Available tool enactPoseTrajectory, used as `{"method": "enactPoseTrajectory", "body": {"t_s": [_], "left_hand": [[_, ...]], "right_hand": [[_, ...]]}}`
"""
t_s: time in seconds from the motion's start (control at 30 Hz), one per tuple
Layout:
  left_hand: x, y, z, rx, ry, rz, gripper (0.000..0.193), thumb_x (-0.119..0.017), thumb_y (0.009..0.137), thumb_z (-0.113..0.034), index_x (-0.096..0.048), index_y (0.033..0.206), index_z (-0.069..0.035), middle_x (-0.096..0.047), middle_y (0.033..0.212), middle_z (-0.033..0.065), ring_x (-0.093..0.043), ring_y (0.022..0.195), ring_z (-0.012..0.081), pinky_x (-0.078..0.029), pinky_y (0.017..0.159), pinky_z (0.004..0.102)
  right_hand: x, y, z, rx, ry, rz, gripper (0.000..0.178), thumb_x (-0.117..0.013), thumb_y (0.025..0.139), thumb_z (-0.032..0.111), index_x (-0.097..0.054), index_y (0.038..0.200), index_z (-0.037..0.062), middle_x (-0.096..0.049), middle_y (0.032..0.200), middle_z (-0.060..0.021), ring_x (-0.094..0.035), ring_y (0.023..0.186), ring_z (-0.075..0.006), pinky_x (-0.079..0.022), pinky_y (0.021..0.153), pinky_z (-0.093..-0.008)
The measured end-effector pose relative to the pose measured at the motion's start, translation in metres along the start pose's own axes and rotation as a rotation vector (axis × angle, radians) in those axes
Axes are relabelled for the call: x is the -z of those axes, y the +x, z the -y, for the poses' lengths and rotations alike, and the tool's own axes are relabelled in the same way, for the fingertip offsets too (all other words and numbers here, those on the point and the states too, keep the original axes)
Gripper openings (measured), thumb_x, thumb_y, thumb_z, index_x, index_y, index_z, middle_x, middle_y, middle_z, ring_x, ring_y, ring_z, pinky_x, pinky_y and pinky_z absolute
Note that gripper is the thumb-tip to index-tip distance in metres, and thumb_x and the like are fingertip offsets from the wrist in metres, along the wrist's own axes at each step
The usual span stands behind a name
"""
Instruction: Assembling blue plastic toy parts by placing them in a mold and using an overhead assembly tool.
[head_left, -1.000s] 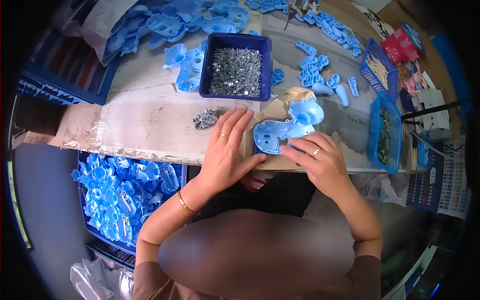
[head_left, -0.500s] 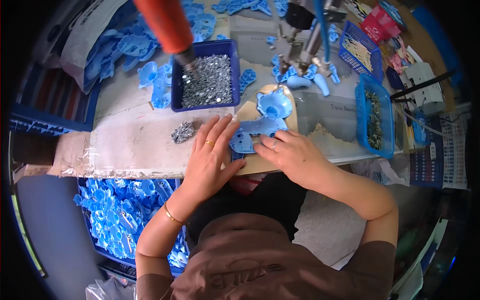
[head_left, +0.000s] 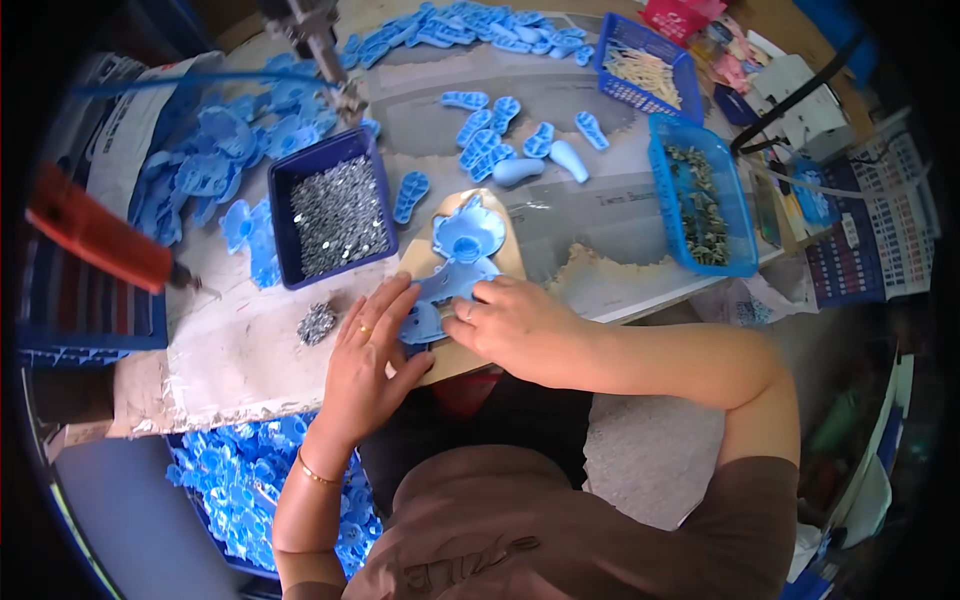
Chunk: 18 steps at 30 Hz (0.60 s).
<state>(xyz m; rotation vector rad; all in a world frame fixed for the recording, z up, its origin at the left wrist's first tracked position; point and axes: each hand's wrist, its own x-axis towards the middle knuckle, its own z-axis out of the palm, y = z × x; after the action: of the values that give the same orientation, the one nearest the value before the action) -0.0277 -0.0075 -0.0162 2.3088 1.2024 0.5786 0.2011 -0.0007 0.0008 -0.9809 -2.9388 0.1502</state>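
A blue plastic toy shell, hollow side up, lies on a tan board at the table's front edge. My left hand rests along the shell's lower left side, fingers stretched out and thumb apart, gripping nothing. Over the shell's lower right part, my right hand has its fingers bent and drawn together. Whatever its fingertips pinch is hidden. A small heap of silvery bits lies left of my left hand.
A dark blue bin of small metal pieces stands behind my left hand. An orange power screwdriver hangs at left. Blue foot-shaped parts lie beyond the board. A light blue tray of screws stands right. Blue shells fill a container below.
The view has swung, shifting the whole scene. The orange screwdriver now appears farther left, away from the metal-piece bin. Both hands stay at the shell.
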Motion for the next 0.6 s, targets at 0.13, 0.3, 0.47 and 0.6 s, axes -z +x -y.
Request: {"method": "enactPoseTrajectory", "body": {"t_s": [0.13, 0.3, 0.47, 0.6], "left_hand": [[0.001, 0.004, -0.001, -0.028, -0.027, -0.009, 0.071, -0.076, 0.075, -0.013, -0.048, 0.139, -0.008, -0.046, 0.147, 0.0149, -0.044, 0.135, 0.0337, -0.031, 0.112, 0.0494], [-0.001, 0.0, 0.001, 0.012, -0.057, -0.006, 0.071, -0.078, 0.074, -0.017, -0.049, 0.138, -0.008, -0.047, 0.146, 0.0133, -0.043, 0.136, 0.0329, -0.032, 0.112, 0.0496], [0.006, 0.005, 0.008, -0.044, 0.152, 0.045, 0.071, -0.076, 0.076, -0.026, -0.049, 0.14, -0.011, -0.048, 0.146, 0.0093, -0.041, 0.138, 0.03, -0.031, 0.113, 0.0484], [0.005, 0.009, 0.003, -0.07, 0.13, 0.055, 0.071, -0.076, 0.076, -0.026, -0.049, 0.14, -0.011, -0.048, 0.145, 0.0099, -0.04, 0.139, 0.031, -0.03, 0.114, 0.0486]], "right_hand": [[-0.003, -0.004, 0.009, -0.019, -0.167, -0.021, 0.034, -0.059, 0.08, 0.013, -0.064, 0.112, 0.0023, -0.067, 0.112, -0.0102, -0.06, 0.092, -0.0212, -0.051, 0.081, -0.032], [-0.003, -0.002, 0.003, -0.004, -0.021, -0.026, 0.033, -0.06, 0.08, 0.012, -0.065, 0.11, 0.0003, -0.068, 0.109, -0.0121, -0.061, 0.091, -0.0217, -0.051, 0.081, -0.0323], [-0.005, 0.004, 0.01, -0.035, -0.122, 0.035, 0.03, -0.061, 0.079, 0.011, -0.065, 0.106, 0.0007, -0.067, 0.099, -0.0099, -0.06, 0.089, -0.022, -0.052, 0.079, -0.0334], [0.0, 0.002, -0.004, 0.014, -0.015, 0.013, 0.025, -0.061, 0.079, 0.01, -0.066, 0.102, 0.0023, -0.065, 0.09, -0.0077, -0.061, 0.086, -0.0235, -0.051, 0.08, -0.0351]]}}
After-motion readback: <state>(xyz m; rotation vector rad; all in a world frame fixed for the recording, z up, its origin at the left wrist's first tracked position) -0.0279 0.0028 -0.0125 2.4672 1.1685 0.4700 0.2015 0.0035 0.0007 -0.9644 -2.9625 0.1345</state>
